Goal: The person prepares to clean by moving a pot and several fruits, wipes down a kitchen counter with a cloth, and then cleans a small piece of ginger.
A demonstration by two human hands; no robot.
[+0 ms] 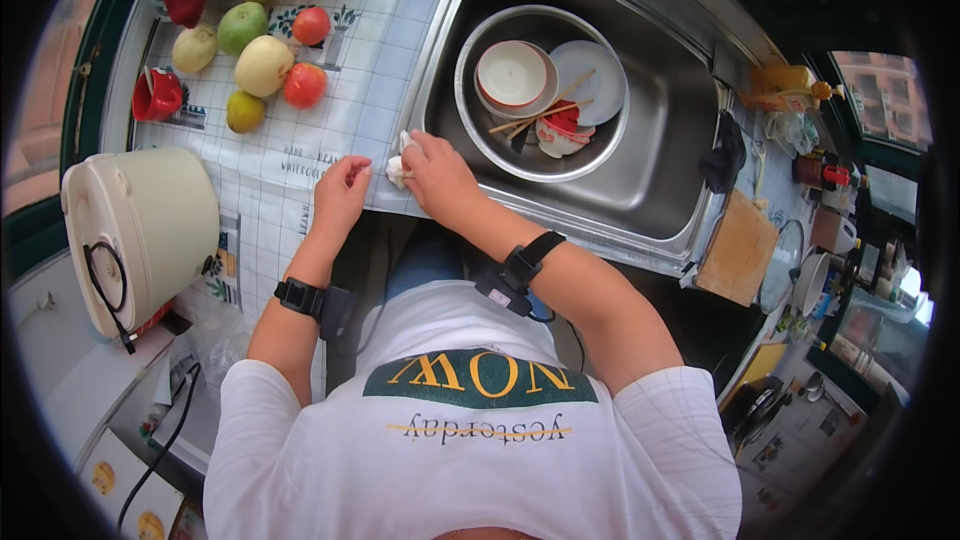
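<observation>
My right hand (442, 178) holds a crumpled white tissue or cloth (397, 167) against the counter beside the left rim of the steel sink (660, 157). To its left, my left hand (342, 191) rests near the counter's front edge with its fingers curled; nothing shows in them. In the sink stands a round metal basin (466, 116). It holds a stack of bowls with a red-rimmed white bowl (512, 73) on top, a pale plate (596, 82), wooden chopsticks (529, 120) and a patterned red and white bowl (561, 141).
Melons (264, 66), tomatoes (305, 85) and a red mug (157, 94) stand on the patterned counter cover at the upper left. A cream rice cooker (142, 229) is at the left. A wooden cutting board (739, 247) lies right of the sink.
</observation>
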